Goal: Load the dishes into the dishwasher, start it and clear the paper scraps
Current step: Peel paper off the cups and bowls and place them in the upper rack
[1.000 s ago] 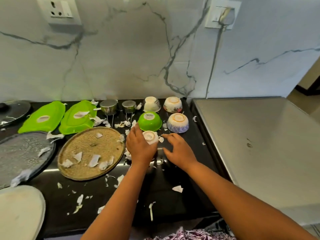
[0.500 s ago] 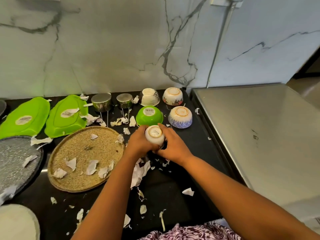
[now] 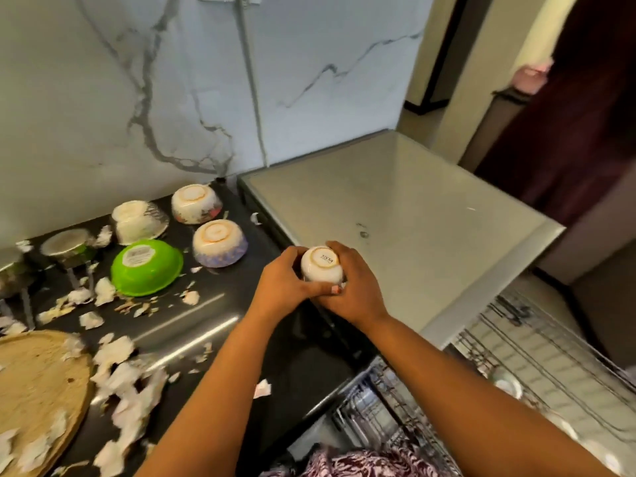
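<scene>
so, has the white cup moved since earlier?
Yes. The cup sat just in front of the green bowl; now the left hand and right hand hold it well right of it, by the steel top.

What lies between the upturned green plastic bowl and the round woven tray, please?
The head view shows torn white paper scraps lying on the black counter between the upturned green plastic bowl and the round woven tray.

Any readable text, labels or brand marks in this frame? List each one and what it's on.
Upturned base of the small white bowl: short dark printed mark, too blurred to read.
A sticker on the green bowl: print too small to read.
No other text in view.
</scene>
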